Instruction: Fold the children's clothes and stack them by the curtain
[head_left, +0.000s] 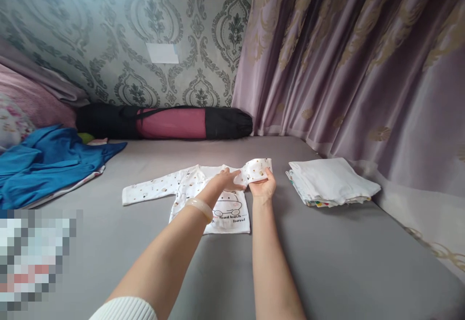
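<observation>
A small white long-sleeved shirt [230,225] lies spread on the grey sheet, with little printed motifs and a cartoon animal above lettering on its front. Its left-hand sleeve stretches out flat to the side. My left hand [223,182], with a pale bangle at the wrist, rests on the shirt near the other shoulder, fingers extended. My right hand [264,186] grips the right-hand sleeve [258,167] near its end, thumb on top and fingers underneath, lifting it slightly off the sheet. Part of the chest print is hidden behind my left arm.
Folded white clothes [334,179] are stacked on the right, near the purple curtain [290,58]. A black-and-red long bag [170,123] lies along the wall. Blue clothing [54,165] is heaped on the left, with a pixelated patch below it.
</observation>
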Tool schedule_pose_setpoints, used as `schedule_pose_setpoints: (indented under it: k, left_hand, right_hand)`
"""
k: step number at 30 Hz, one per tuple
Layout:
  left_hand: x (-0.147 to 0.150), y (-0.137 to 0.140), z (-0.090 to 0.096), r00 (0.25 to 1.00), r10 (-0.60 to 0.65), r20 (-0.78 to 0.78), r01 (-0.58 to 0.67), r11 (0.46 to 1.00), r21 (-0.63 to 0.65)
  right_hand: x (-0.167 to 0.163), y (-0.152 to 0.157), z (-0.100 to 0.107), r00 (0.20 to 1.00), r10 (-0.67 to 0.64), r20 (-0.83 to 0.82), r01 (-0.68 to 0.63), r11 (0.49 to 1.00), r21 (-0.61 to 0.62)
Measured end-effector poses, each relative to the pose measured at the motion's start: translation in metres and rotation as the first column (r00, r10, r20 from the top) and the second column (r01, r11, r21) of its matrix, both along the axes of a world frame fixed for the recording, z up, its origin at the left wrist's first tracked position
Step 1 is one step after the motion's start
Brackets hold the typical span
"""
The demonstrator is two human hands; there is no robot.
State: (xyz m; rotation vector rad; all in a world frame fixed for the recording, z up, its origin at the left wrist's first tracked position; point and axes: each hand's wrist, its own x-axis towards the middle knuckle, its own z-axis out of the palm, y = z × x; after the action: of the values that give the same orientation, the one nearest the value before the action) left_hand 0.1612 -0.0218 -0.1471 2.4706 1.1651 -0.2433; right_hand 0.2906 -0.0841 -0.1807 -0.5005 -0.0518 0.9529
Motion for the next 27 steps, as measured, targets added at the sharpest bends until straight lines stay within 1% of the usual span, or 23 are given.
schedule_pose_setpoints:
  k: [3, 5, 7, 9, 11, 13, 14, 16, 18, 19, 21, 23, 25, 27]
  left_hand:
    - [0.001, 0.000, 0.001, 0.999, 0.022, 0.037, -0.020, 0.999, -0.043]
    - [0.000, 0.001, -0.003, 0.994, 0.050, 0.098, -0.047, 0.998, -0.034]
    - [-0.004, 0.001, -0.010, 0.980, 0.078, 0.184, -0.075, 0.997, -0.020]
    - [-0.012, 0.000, -0.016, 0.943, 0.116, 0.311, -0.113, 0.993, -0.029]
    - [-0.026, -0.003, -0.021, 0.874, 0.169, 0.456, -0.155, 0.986, -0.068]
    - [-0.042, -0.006, -0.021, 0.786, 0.227, 0.576, -0.195, 0.974, -0.119]
    - [-0.052, -0.008, -0.020, 0.741, 0.253, 0.622, -0.219, 0.967, -0.133]
    - [-0.070, -0.013, -0.019, 0.651, 0.316, 0.690, -0.291, 0.944, -0.157]
    - [-0.085, -0.017, -0.019, 0.561, 0.407, 0.721, -0.375, 0.901, -0.217]
    - [-0.092, -0.019, -0.021, 0.515, 0.461, 0.723, -0.409, 0.873, -0.266]
    - [-0.103, -0.023, -0.028, 0.415, 0.564, 0.714, -0.442, 0.811, -0.384]
    - [-0.109, -0.026, -0.036, 0.324, 0.625, 0.710, -0.439, 0.764, -0.473]
    - [-0.113, -0.029, -0.042, 0.268, 0.638, 0.722, -0.412, 0.753, -0.513]
    - [-0.115, -0.031, -0.045, 0.254, 0.621, 0.742, -0.386, 0.768, -0.511]
  right_hand:
    - [-0.005, 0.002, 0.003, 1.000, -0.001, 0.005, 0.001, 1.000, -0.028]
    - [-0.009, 0.005, 0.006, 0.999, 0.004, 0.033, -0.002, 0.999, -0.044]
    - [-0.013, 0.008, 0.010, 0.998, 0.007, 0.070, -0.002, 0.997, -0.074]
    - [-0.018, 0.011, 0.013, 0.993, 0.003, 0.117, 0.013, 0.990, -0.138]
    - [-0.024, 0.013, 0.015, 0.980, 0.009, 0.198, 0.045, 0.963, -0.267]
    - [-0.031, 0.015, 0.015, 0.945, 0.037, 0.324, 0.103, 0.909, -0.405]
    - [-0.034, 0.015, 0.014, 0.918, 0.052, 0.394, 0.144, 0.880, -0.452]
    - [-0.040, 0.015, 0.011, 0.850, 0.077, 0.521, 0.215, 0.852, -0.477]
    - [-0.044, 0.015, 0.009, 0.787, 0.113, 0.607, 0.240, 0.850, -0.469]
    - [-0.046, 0.015, 0.008, 0.760, 0.135, 0.636, 0.241, 0.849, -0.469]
    - [-0.051, 0.015, 0.007, 0.716, 0.182, 0.674, 0.243, 0.840, -0.485]
    - [-0.055, 0.015, 0.009, 0.684, 0.219, 0.696, 0.240, 0.833, -0.498]
    - [-0.061, 0.013, 0.012, 0.664, 0.275, 0.696, 0.188, 0.839, -0.510]
    - [-0.066, 0.011, 0.016, 0.638, 0.379, 0.670, 0.069, 0.839, -0.540]
